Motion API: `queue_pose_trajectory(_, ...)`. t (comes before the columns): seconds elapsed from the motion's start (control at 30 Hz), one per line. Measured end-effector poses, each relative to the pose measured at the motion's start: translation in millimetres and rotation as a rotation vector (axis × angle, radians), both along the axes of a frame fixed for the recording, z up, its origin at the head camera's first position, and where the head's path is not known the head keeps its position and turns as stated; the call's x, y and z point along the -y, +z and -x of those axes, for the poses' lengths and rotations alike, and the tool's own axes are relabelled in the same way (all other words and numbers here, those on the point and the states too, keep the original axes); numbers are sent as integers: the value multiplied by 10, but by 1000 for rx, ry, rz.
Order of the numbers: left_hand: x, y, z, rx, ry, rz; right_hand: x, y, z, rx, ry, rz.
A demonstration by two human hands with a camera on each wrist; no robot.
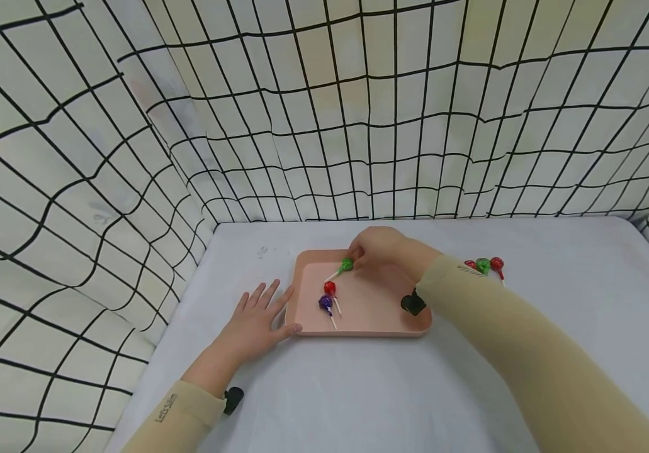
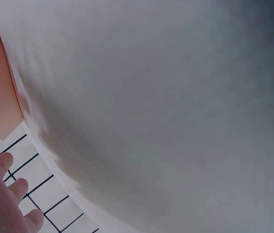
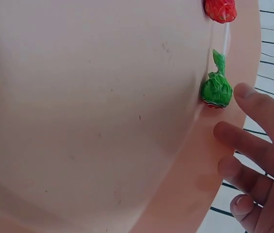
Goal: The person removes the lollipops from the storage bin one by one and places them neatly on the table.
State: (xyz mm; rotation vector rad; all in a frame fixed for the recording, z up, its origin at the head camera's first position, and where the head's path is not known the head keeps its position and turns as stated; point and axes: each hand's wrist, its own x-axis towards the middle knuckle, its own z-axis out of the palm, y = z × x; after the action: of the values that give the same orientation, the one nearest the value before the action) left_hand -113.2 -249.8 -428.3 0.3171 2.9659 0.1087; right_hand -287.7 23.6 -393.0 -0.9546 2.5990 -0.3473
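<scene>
A pink tray (image 1: 375, 308) lies on the white table, with a green lollipop (image 1: 347, 264) in its back left part. Nearer the front lie a red lollipop (image 1: 330, 289) and a purple lollipop (image 1: 325, 302), their heads close together. My right hand (image 1: 378, 246) is over the tray's back edge, right beside the green lollipop. In the right wrist view its thumb tip is close to the green wrapper, and the loosely bent fingers are spread apart with nothing between them. My left hand (image 1: 257, 327) has its fingers spread, the thumb at the tray's front left corner.
To the right of the tray, partly behind my right sleeve, several more lollipops lie on the table, among them a green one (image 1: 483, 265) and a red one (image 1: 496, 263). Black wire grid (image 1: 324, 132) stands along the back and left sides.
</scene>
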Motion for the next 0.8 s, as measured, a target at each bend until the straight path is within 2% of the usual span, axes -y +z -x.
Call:
queue_pose_trajectory(0.43, -11, 8, 10, 9, -7, -15, 84, -85, -36, -20, 68, -58)
queue_pose_trajectory(0.8, 10, -16, 13, 1, -11, -10, 135, -127, -46, -132, 117, -137)
